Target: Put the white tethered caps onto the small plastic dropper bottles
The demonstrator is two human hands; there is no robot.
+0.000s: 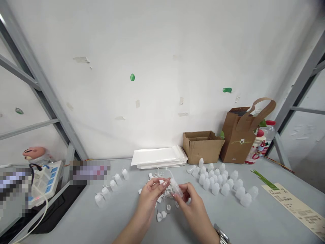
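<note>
"Starting with our right hand (190,200), what do we see in its fingers?"

"We see a translucent bottle (176,188), tilted, its upper end leaning toward our left hand (149,196). Those right fingers are curled closely around it, and we wear a metal watch (221,234) on that wrist."

"And our left fingers?"

"We have them pinched nearly together on a small white piece (161,182), just beside the bottle's upper part. They cover so much of it that we cannot tell its full shape, nor whether it touches the bottle."

"What lies below our hands?"

"We find a loose pile of white caps (168,207) on the grey counter (116,223), some with thin strands."

"To our left?"

"We can count five similar bottles in a slanting row (113,185), thin bits sticking out near the tops of several."

"And to our right?"

"We have a cluster of translucent bottles (215,188), most of them standing, some touching. Behind them we see a cardboard box (203,150) beside a brown paper bag (235,144); a stack of white envelopes (158,157) lies left of the box."
</note>
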